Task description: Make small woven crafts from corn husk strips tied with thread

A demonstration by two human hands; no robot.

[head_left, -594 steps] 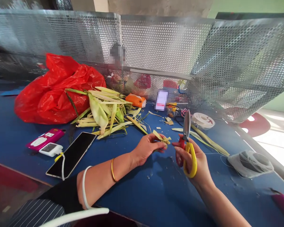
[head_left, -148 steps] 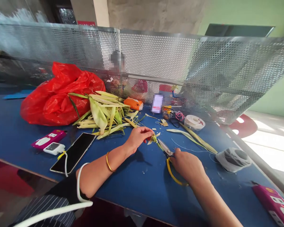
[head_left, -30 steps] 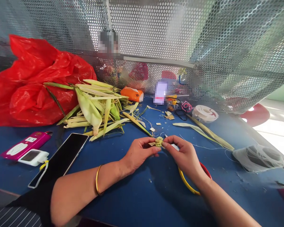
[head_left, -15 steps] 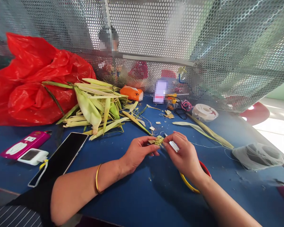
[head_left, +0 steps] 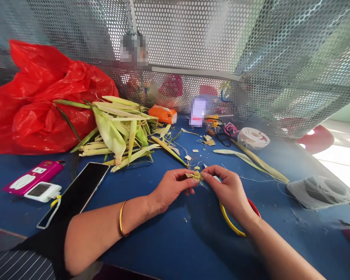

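Shift since earlier: right hand (head_left: pixel 228 191) is no longer gripping the scissors (head_left: pixel 231 224) as it was a few seconds ago; it is now working at the woven leaf piece (head_left: pixel 196 175), and the blade showing beside its fingers half a second ago is now almost covered.
Red bag (head_left: pixel 43 101): sitting far left, its left side running out of frame.
Power strip (head_left: pixel 32 179): lying beside a white charger (head_left: pixel 43 190), whose cable is looping toward the phone (head_left: pixel 80 188).
Phone: lying face up, its near end disappearing behind the dark sleeve.
Leaf pile (head_left: pixel 119 130): spreading in front of the red bag, overlapping its lower edge.
Left hand (head_left: pixel 172 187): pinching the left side of the woven leaf piece with thumb and fingertips.
Woven leaf piece: being held between both hands, just over the blue table (head_left: pixel 163 249); fingertips are hiding most of it, so its form is hard to read.
Right hand: pinching the piece's right side.
Scissors: lying under the right wrist, only the handle loops showing.
Leaf strips (head_left: pixel 251 161): lying right of the hands, near the tape roll (head_left: pixel 253 138).
Thread bundle (head_left: pixel 319 190): sitting in hazy clear wrap.
Mesh screen (head_left: pixel 192 42): blurring everything behind it.
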